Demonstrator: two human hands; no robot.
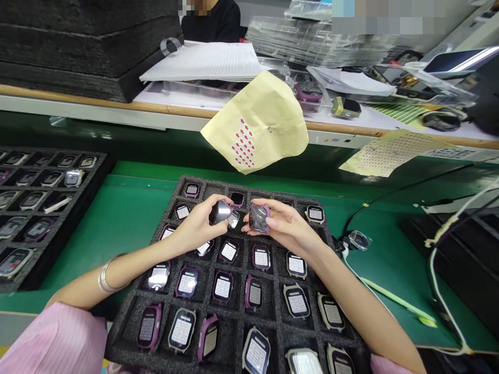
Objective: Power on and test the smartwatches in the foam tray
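My left hand [206, 221] is closed on a watch body [220, 212] with a dark, shiny face, pinched between thumb and fingers. In my right hand [283, 223] is a purple watch body [258, 217], its dark screen turned up and the fingers round its edges. Both hands are above a black foam tray [244, 322] divided into compartments. Many of these hold purple or pale watch bodies, such as a purple one [223, 286] and a pale one [296, 301], most with white lit screens. Just behind my left fingers lies a watch with a dark screen [237, 199].
A second foam tray [35, 270] of watches stands at the left on the green table [86, 234]. Yellow sheets with red arrow stickers [255, 124] hang from the shelf edge. Cables and a green stick [401, 300] lie at the right. A person in black [212, 23] is behind the shelf.
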